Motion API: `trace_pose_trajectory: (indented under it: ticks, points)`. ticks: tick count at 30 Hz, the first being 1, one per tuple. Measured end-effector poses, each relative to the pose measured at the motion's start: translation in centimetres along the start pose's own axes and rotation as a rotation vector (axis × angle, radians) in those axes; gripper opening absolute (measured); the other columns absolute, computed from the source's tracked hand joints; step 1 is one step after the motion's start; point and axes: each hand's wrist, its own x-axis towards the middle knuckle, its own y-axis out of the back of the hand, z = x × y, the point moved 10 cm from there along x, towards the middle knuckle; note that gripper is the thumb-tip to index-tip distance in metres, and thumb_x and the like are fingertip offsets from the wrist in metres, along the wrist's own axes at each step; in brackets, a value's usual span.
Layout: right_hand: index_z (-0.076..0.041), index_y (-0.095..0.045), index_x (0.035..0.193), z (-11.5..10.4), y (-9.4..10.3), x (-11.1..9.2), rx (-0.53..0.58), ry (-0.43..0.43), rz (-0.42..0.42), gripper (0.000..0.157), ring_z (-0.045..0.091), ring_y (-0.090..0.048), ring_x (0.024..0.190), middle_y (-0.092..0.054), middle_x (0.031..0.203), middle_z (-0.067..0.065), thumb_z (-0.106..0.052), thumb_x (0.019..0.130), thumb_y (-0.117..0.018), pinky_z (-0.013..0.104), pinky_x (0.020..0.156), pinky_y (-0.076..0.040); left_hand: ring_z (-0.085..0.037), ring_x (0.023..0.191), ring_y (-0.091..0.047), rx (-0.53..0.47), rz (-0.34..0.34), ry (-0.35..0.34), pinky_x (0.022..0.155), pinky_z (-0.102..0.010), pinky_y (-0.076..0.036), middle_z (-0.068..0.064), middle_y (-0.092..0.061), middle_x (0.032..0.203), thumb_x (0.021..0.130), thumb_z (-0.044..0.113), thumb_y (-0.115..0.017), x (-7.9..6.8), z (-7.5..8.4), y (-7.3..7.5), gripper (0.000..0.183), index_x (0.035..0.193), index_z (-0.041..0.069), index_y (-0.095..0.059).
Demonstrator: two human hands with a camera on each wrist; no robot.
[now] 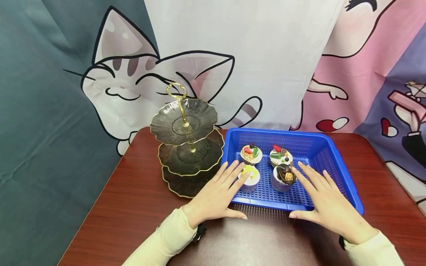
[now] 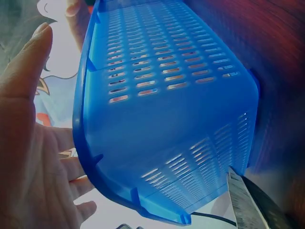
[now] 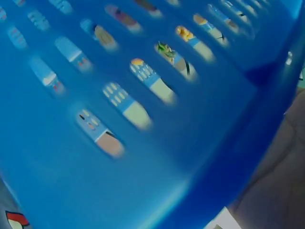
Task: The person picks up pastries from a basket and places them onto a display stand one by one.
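My left hand [image 1: 217, 194] hovers at the front left of a blue plastic basket [image 1: 344, 177], fingers straight and spread. Its fingertips overlap a cupcake with yellow topping [image 1: 251, 179] in the head view; whether they touch cannot be told. Spread likewise over the basket's front right is my right hand [image 1: 327, 203], close to a chocolate-topped cupcake [image 1: 283, 181]. Behind these, two fruit-topped cupcakes [image 1: 251, 157] [image 1: 280, 158] stand upright in the basket. The left wrist view shows the left palm [image 2: 43, 176] beside the basket's outer wall [image 2: 157, 114]. Slotted basket wall [image 3: 157, 157] fills most of the right wrist view.
A three-tier dark cake stand [image 1: 184, 125] with gold rims and a gold handle stands left of the basket, near the left forearm. Both sit on a reddish-brown table [image 1: 113, 218]. A cartoon-printed curtain [image 1: 266, 44] hangs behind the table.
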Motion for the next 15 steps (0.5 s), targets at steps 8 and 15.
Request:
trace_pose_trajectory:
  ticks: [8,15]
  points:
    - [-0.018,-0.024,0.153,0.0,0.9,0.7,0.041,-0.021,-0.037,0.108,0.044,-0.043,0.129,-0.035,0.152,0.018,-0.064,0.068,-0.073,0.066,0.099,-0.039,-0.026,0.135,-0.042,-0.017,0.073,-0.031,0.12,-0.037,-0.03,-0.011,-0.047,0.143,0.073,0.078,-0.057,0.3,-0.1,0.3,0.1,0.147,0.013,-0.037]
    - [-0.02,-0.024,0.153,0.4,1.5,1.3,0.017,-0.033,-0.055,0.107,0.046,-0.045,0.127,-0.039,0.148,0.021,-0.068,0.069,-0.07,0.067,0.096,-0.043,-0.024,0.125,-0.048,-0.083,0.124,-0.047,0.113,-0.038,-0.038,-0.01,-0.052,0.132,0.074,0.07,-0.064,0.1,-0.6,0.1,0.092,0.142,0.011,-0.043]
